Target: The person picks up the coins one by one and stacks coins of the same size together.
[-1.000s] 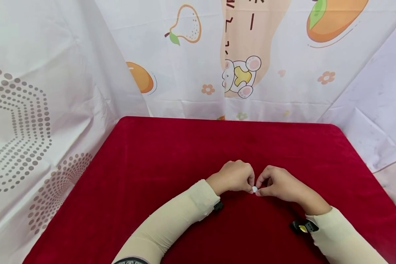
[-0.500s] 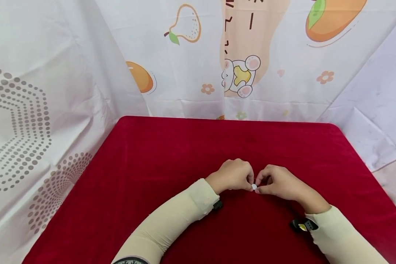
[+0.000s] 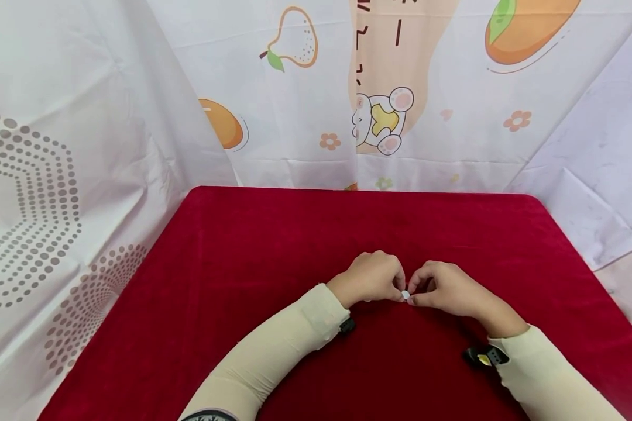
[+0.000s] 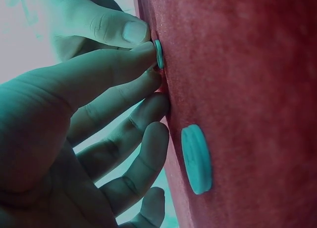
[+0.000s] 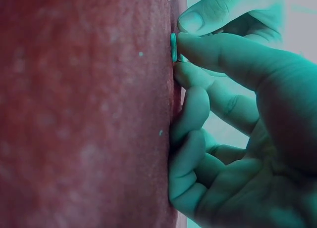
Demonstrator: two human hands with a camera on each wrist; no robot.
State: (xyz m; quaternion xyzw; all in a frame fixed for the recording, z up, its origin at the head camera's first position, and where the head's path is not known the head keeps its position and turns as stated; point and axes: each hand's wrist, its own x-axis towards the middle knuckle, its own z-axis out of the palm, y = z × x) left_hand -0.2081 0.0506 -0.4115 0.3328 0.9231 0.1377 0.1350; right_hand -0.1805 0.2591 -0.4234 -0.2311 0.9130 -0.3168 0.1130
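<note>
A small round white disc [image 3: 405, 295] sits at the red tabletop between my two hands. Its rim shows a groove, like two thin layers, in the left wrist view. My left hand [image 3: 374, 278] pinches it from the left, thumb and index fingertips at its edge. From the right, my right hand [image 3: 442, 289] holds the same disc with thumb and index finger, the other fingers curled in. The thumbs come close together at the disc [image 5: 174, 47]. A second, similar white disc [image 4: 197, 159] lies on the cloth under my left hand, mostly hidden in the head view.
Red velvet cloth [image 3: 295, 234] covers the table, whose far edge meets a white fruit-print curtain [image 3: 295, 117]. A dotted white curtain [image 3: 110, 204] hangs along the left side. Dark wrist devices [image 3: 487, 355] are worn at the cream sleeves [image 3: 279, 345].
Both hands and the disc shift very slightly upward in the head view, along with a small camera movement. Part of the second disc shows beneath my left hand. The pinch stays the same.
</note>
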